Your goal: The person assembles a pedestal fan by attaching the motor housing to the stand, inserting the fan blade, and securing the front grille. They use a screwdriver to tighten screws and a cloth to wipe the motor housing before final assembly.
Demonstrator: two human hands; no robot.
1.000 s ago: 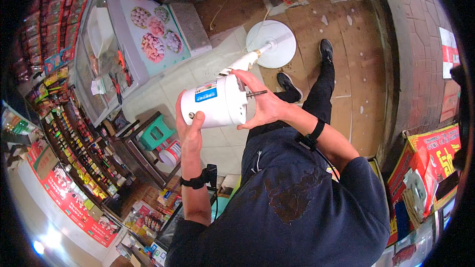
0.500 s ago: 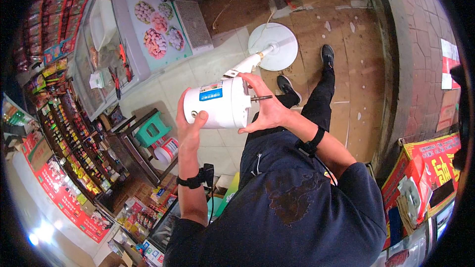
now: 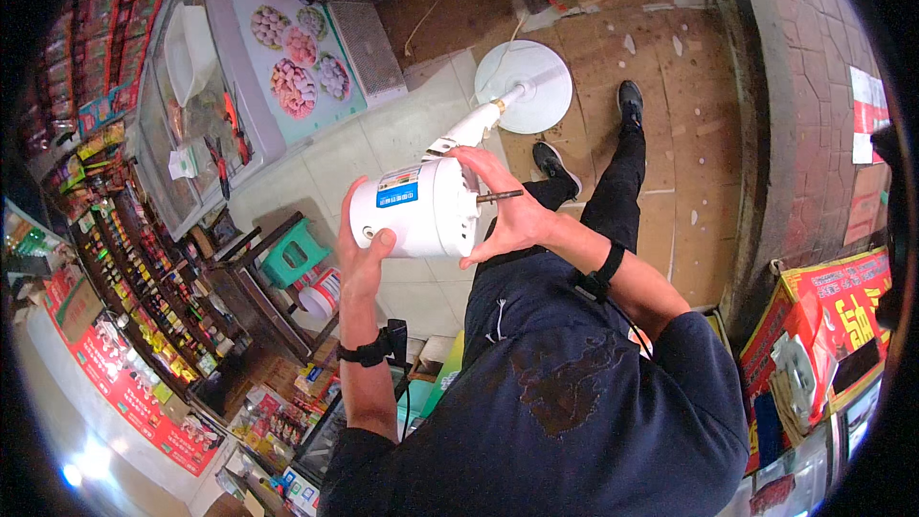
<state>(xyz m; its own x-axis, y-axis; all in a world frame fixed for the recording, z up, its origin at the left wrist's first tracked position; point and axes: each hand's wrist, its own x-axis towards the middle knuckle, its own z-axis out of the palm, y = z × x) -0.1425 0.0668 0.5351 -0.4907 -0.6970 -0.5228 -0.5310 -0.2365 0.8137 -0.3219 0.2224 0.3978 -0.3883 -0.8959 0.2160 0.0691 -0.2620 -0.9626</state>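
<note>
My L hand (image 3: pixel 362 266) cups rear of fan motor housing (image 3: pixel 402 228) atop stand (image 3: pixel 471 128); R hand (image 3: pixel 522 222), thumb & fingers spread, grips front rim. Best hold evenly w/ both, clear of shaft (image 3: pixel 502 196).

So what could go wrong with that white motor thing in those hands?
The white motor housing is round and looks smooth, so it might slip if the left hand or right hand loosens. Its bare metal shaft sticks out right by the right hand, so it could poke the palm. And the left shoe is close to the round white base, so a step might bump it.
</note>
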